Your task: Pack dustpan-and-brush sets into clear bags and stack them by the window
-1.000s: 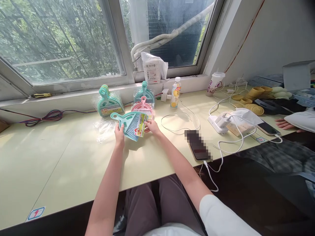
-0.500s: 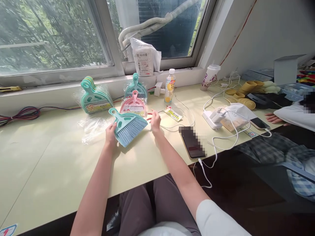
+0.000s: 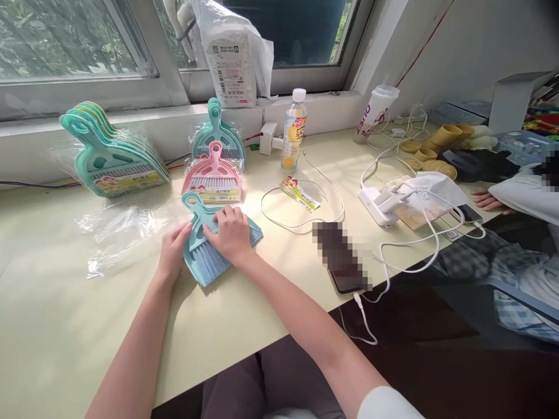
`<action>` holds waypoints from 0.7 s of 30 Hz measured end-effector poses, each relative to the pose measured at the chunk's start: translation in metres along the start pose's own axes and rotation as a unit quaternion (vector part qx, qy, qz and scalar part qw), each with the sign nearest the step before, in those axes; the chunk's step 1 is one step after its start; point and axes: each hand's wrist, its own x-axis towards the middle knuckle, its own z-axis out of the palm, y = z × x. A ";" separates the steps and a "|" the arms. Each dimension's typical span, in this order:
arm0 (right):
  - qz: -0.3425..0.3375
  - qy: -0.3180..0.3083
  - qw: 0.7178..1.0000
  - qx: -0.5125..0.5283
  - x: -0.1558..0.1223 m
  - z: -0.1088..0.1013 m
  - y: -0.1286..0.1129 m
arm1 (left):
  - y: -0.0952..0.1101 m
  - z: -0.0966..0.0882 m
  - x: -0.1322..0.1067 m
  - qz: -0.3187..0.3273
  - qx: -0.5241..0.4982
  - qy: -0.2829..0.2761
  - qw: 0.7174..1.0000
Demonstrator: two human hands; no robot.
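Observation:
A teal hand brush (image 3: 208,261), with pale blue bristles, lies nested in a matching dustpan (image 3: 201,280) just above the table. My left hand (image 3: 173,249) grips the dustpan's left edge, thumb on top and the other fingers partly hidden. Across the brush body rests my right hand (image 3: 233,234), its thumb and bent fingers closed over it. Behind stand a wrapped pink dustpan set (image 3: 212,174) and a wrapped teal dustpan set (image 3: 216,125). To the left leans a stack of wrapped teal dustpan sets (image 3: 120,163). Crumpled clear plastic wrap (image 3: 116,230) lies left of my hands.
A label card (image 3: 300,194), a thin cable, a drink bottle (image 3: 294,131) and a charging phone (image 3: 343,262) are to the right. Farther right are a power strip (image 3: 376,205), a paper cup (image 3: 376,113) and another person's hand (image 3: 485,199). A white package (image 3: 233,67) stands by the window.
My right hand has moved left from beside the set onto the brush. The dustpan and brush sit lower and flatter. The view has shifted closer to the table.

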 end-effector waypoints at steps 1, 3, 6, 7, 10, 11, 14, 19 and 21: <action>0.003 -0.003 1.000 0.004 0.001 0.001 0.000 | -0.001 -0.001 0.001 -0.006 -0.002 0.000 1.000; -0.002 -0.010 1.000 0.007 0.003 0.003 -0.001 | -0.002 -0.002 0.002 -0.010 -0.001 0.002 1.000; -0.007 -0.015 1.000 0.009 0.004 0.004 -0.002 | -0.001 -0.003 0.002 -0.013 -0.002 0.003 1.000; -0.005 -0.016 1.000 0.011 0.004 0.003 -0.002 | 0.000 -0.003 0.002 -0.014 -0.004 0.002 1.000; 0.004 -0.023 1.000 0.015 0.005 0.003 -0.002 | -0.001 -0.004 0.002 -0.017 -0.005 0.001 1.000; 0.006 -0.026 1.000 0.016 0.005 0.002 -0.002 | -0.002 -0.004 0.003 -0.015 -0.004 0.002 1.000; 0.011 -0.039 0.999 0.014 0.007 0.002 -0.002 | -0.007 -0.005 0.004 -0.006 0.002 0.000 1.000; 0.029 -0.058 0.998 0.025 0.010 -0.001 -0.001 | -0.004 -0.004 0.003 0.012 0.036 -0.005 0.999; 0.037 -0.054 0.997 0.049 0.012 -0.002 0.001 | 0.001 -0.002 0.001 0.015 0.040 -0.011 0.999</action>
